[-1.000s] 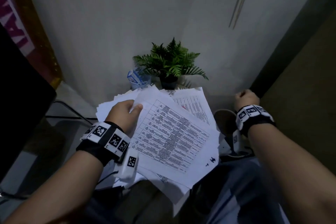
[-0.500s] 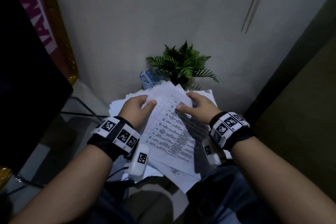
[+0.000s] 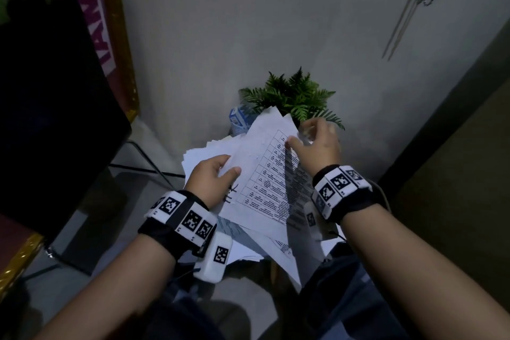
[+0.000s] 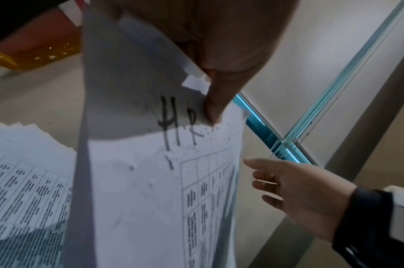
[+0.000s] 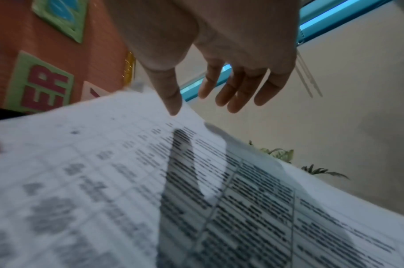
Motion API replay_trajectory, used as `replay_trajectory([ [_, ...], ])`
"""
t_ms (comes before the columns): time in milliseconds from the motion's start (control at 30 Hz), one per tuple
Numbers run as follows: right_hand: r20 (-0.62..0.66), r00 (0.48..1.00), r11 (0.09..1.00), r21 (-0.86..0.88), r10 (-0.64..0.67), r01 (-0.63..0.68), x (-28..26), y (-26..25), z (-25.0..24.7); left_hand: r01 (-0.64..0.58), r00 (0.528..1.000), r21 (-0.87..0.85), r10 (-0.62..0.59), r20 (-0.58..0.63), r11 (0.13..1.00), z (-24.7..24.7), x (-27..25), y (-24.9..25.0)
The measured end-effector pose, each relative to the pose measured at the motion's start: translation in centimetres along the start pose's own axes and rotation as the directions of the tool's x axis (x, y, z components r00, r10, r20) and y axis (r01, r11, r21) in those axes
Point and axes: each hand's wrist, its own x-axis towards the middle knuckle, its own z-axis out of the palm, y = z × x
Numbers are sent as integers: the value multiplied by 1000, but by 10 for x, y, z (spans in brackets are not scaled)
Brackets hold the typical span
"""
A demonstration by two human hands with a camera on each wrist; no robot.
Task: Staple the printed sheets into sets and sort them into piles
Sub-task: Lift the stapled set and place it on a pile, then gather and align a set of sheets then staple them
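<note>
My left hand (image 3: 224,171) grips a set of printed table sheets (image 3: 265,182) at its left edge, thumb on top beside a handwritten mark (image 4: 173,125). The set is tilted up above a loose pile of printed sheets (image 3: 197,156) on a small table. In the left wrist view the thumb (image 4: 213,107) pinches the paper (image 4: 139,190). My right hand (image 3: 309,136) is at the set's far top edge with fingers (image 5: 233,94) spread and straight. Only its thumb (image 5: 172,105) touches the paper edge (image 5: 191,116). No stapler is in view.
A small potted fern (image 3: 292,96) and a blue-white carton (image 3: 237,119) stand behind the pile against the grey wall. A large dark panel (image 3: 55,119) fills the left side. Blind cords (image 3: 408,8) hang at upper right. My lap lies below the pile.
My right hand came over from the far right, where it was a fist, landed on the top sheets, then slid up to their far edge. The held set has tilted upward.
</note>
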Motion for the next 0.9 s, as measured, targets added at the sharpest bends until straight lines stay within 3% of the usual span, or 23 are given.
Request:
replay_trajectory([
  [33, -14, 1000, 1000, 17, -1, 1, -7, -3, 0, 0, 1000, 1, 0, -12, 1000, 1, 0, 1],
  [100, 136, 990, 994, 101, 32, -46, -23, -8, 4, 0, 1000, 0, 0, -14, 1000, 4, 1, 1],
  [167, 349, 932, 965, 198, 94, -172, -39, -14, 10, -2, 1000, 18, 3, -14, 1000, 7, 1, 1],
  [233, 441, 885, 929, 242, 151, -279, -48, -17, 15, -15, 1000, 20, 15, -11, 1000, 10, 1, 0],
  [533, 523, 804, 844, 264, 281, -467, -52, -21, 22, -62, 998, -38, 61, -19, 997, 16, -1, -2],
  [767, 567, 754, 887, 83, 332, -453, -44, -27, 26, -40, 999, -56, 39, -19, 998, 18, 0, -3],
  [833, 564, 769, 903, 89, 302, -419, -45, -24, 30, -30, 999, -37, 29, -27, 999, 18, 1, -3],
  [900, 514, 824, 921, 151, 238, -360, -48, -21, 36, -10, 999, 11, 10, -41, 1000, 18, 3, -2],
])
